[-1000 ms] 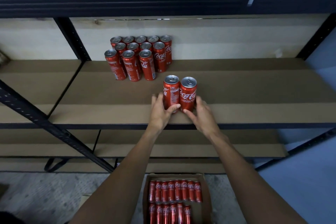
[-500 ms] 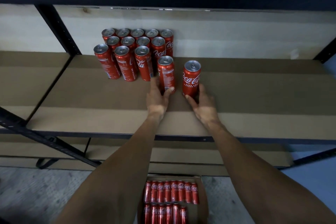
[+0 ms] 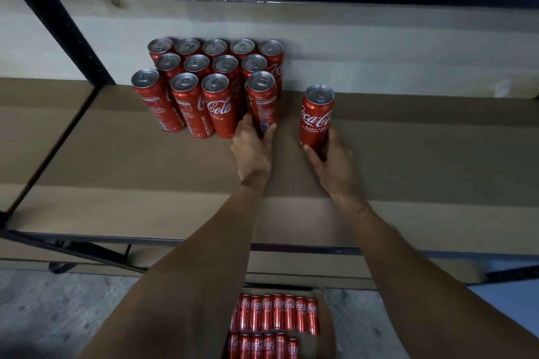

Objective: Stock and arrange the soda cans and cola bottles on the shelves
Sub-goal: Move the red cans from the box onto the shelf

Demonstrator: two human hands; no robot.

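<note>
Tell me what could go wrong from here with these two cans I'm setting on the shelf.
1. The left hand grips the left can low at its base, right beside the packed cans; a hard push might knock those tall, slim cans over.
2. The right hand holds the lone can near its bottom, apart from the group; sliding it across the shelf could tip it.

The script-logo can [image 3: 316, 116] in my right hand [image 3: 332, 163] and the small-print can [image 3: 261, 102] in my left hand [image 3: 252, 151] are glossy red with white lettering and silver tops, like the stocked cans [image 3: 186, 90], on a tan-brown shelf board [image 3: 145, 172] with a black frame [image 3: 67, 38] and a cream wall [image 3: 379, 46].
</note>
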